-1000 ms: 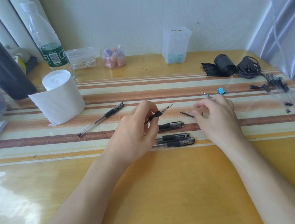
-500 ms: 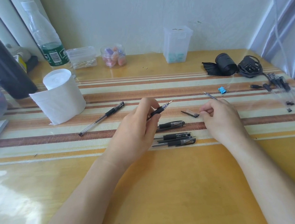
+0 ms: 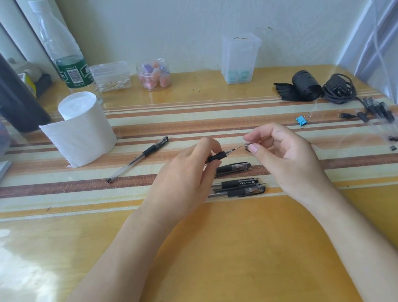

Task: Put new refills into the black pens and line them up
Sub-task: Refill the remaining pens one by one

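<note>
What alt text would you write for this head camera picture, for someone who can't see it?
A person's left hand holds a black pen, its point bare, while the right hand pinches a small dark part just off that point. Below the hands, several black pens lie side by side on a striped wooden table.

1. The left hand (image 3: 186,178) shows its back upward. Its fingers are curled around a pen (image 3: 219,155) at the black grip, and the thumb lies on top.
2. The right hand (image 3: 289,158) faces it with the palm turned toward the left. Thumb and forefinger pinch a small dark piece (image 3: 247,145) (too small to say what it is), and the other fingers are loosely bent.
3. The two hands are near each other but do not touch.
4. Both forearms are bare and come in from the lower corners, angled inward.
</note>
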